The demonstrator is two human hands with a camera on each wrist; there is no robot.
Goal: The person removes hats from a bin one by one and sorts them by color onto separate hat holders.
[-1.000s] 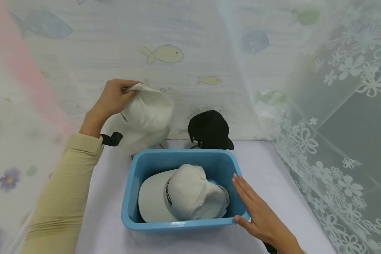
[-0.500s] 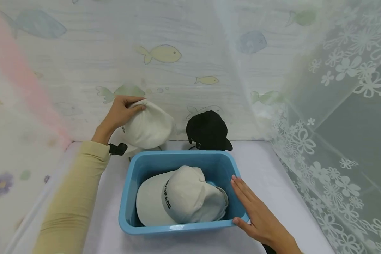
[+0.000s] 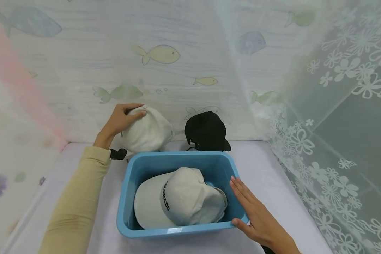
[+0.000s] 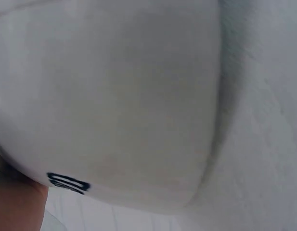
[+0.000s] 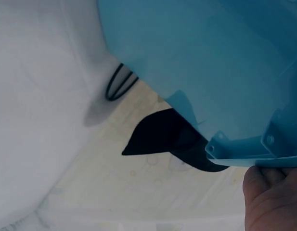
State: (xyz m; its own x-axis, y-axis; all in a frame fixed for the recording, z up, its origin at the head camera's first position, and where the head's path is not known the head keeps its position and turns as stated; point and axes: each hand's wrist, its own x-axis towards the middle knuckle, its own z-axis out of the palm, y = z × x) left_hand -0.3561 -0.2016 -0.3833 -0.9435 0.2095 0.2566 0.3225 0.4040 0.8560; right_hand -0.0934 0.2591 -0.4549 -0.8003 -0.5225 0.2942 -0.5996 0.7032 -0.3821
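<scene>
My left hand [image 3: 122,120] pinches the crown of a white cap [image 3: 147,130] between thumb and fingers, behind the left part of a blue plastic bin [image 3: 177,231]. Dark lettering shows on this cap's panel [image 4: 114,106], which fills most of the left wrist view. My right hand [image 3: 257,215] lies with straight fingers along the bin's right rim, its thumb at the near corner. Inside the bin sits another white cap [image 3: 187,197] lettered "COLORADO", brim to the left. In the right wrist view my right hand [image 5: 276,199] is against the bin's rim [image 5: 264,162].
Behind the bin is a black cap [image 3: 206,130], brim to the right. A thin black wire loop [image 5: 109,91] shows below it in the right wrist view. White cloth [image 3: 251,158] covers the table; a fish-print curtain [image 3: 177,81] hangs behind, with lace netting [image 3: 330,169] at right.
My left hand has moved down with the white cap, from held high and tilted to low behind the bin. My right hand stays at the bin's rim.
</scene>
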